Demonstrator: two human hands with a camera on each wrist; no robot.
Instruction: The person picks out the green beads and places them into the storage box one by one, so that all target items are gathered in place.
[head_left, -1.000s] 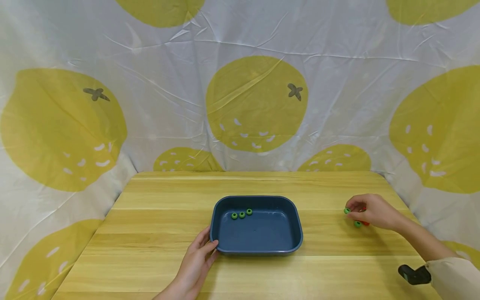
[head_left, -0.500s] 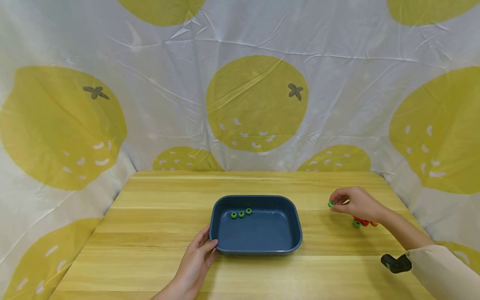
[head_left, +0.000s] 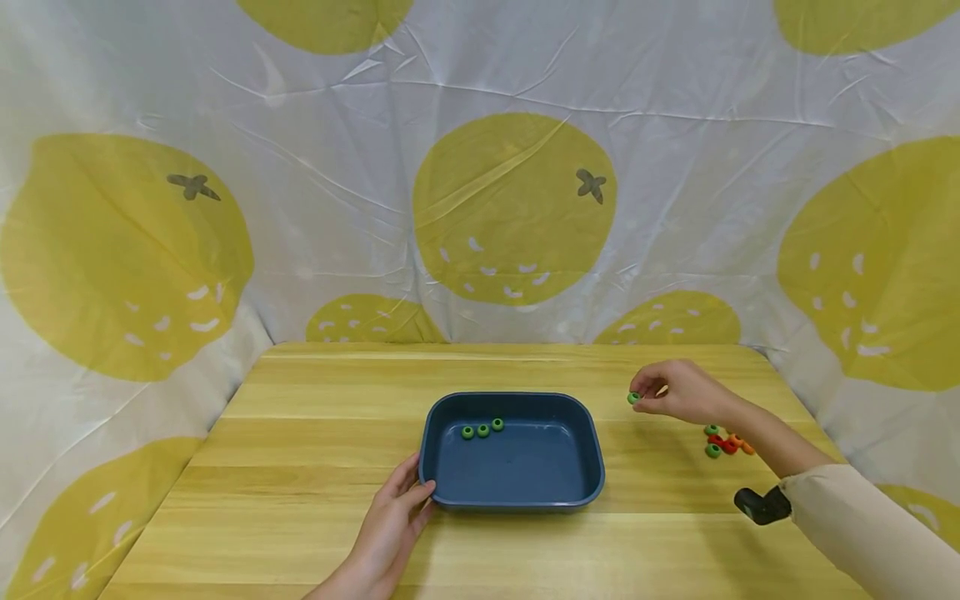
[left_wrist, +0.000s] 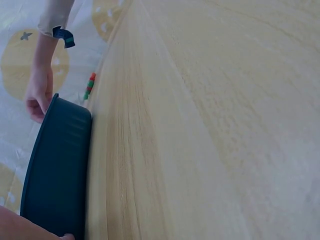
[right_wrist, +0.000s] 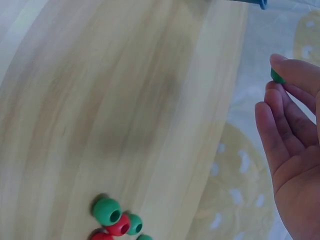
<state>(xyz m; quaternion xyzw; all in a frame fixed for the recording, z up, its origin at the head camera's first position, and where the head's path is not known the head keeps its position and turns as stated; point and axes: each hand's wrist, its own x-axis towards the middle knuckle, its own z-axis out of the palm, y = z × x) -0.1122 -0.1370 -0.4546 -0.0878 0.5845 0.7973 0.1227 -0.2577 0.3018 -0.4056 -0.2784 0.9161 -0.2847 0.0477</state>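
Bead (head_left: 633, 398) hung right of the tub (head_left: 525, 471).
Right hand (head_left: 686, 392) pinched it between fingers; left hand (head_left: 390, 517) gripped the tub's near-left corner.

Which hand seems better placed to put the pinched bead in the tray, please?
Probably the right hand: it pinches the green bead near the blue tray, while the left hand holds the tray.

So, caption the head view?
Right-hand fingers pinch a green bead; the left hand grips a blue tray holding three more.
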